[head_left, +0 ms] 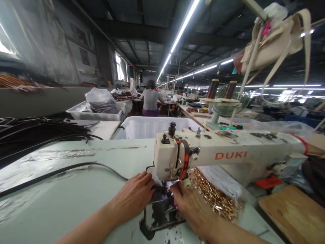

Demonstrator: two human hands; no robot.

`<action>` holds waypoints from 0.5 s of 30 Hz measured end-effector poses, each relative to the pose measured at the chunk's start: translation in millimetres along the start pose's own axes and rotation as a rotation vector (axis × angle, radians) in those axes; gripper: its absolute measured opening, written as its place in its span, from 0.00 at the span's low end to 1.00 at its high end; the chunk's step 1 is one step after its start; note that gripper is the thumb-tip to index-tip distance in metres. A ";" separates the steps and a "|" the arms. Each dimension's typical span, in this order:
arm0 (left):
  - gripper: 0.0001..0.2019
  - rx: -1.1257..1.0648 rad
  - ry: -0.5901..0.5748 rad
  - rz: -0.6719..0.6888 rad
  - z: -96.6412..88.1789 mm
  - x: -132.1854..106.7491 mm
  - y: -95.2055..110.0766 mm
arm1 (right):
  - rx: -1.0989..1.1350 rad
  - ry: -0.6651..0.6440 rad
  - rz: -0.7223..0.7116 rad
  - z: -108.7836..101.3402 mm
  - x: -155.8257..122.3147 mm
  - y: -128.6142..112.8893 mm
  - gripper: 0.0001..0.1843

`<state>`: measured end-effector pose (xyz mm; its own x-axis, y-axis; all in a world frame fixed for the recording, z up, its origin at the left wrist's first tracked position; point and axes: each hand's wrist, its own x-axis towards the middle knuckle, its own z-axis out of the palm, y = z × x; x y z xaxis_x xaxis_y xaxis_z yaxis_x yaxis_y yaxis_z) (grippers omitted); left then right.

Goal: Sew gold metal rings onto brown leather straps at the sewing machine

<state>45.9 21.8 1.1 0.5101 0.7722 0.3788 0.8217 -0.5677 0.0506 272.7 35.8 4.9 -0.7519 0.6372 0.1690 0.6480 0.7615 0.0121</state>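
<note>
A long dark strap [88, 164] runs across the table from the left edge and passes under my left hand [138, 191]. The fingers of that hand are closed on it, just left of the needle area of a white sewing machine [203, 152] marked DUKI. On the other side of the presser foot [166, 185], my right hand [191, 205] has its fingertips pressed together, close to the needle. Whatever they pinch is hidden. Below both hands lies the dark, worn machine plate [161, 215].
Gold-coloured metal hardware [215, 195] fills a clear bag behind the right hand. Dark straps [38, 135] are piled at the left. A white bin [157, 127] stands beyond the table, a wooden board [294, 210] at right. A person [151, 100] sits farther back.
</note>
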 end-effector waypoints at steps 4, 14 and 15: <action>0.09 -0.132 -0.118 -0.235 -0.3 1.2 6.4 | 0.021 -0.012 -0.009 -8.3 -2.7 17.2 0.25; 0.06 -0.574 -0.047 -0.473 22.7 24.7 4.5 | 0.266 0.124 0.179 8.9 7.5 35.8 0.14; 0.06 -0.575 -0.035 -0.482 23.5 25.5 5.2 | 0.252 0.111 0.175 8.0 7.3 35.1 0.14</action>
<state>69.2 45.2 -10.8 0.1427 0.9761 0.1636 0.6986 -0.2164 0.6820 289.0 68.2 -1.3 -0.6051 0.7548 0.2532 0.7056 0.6557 -0.2686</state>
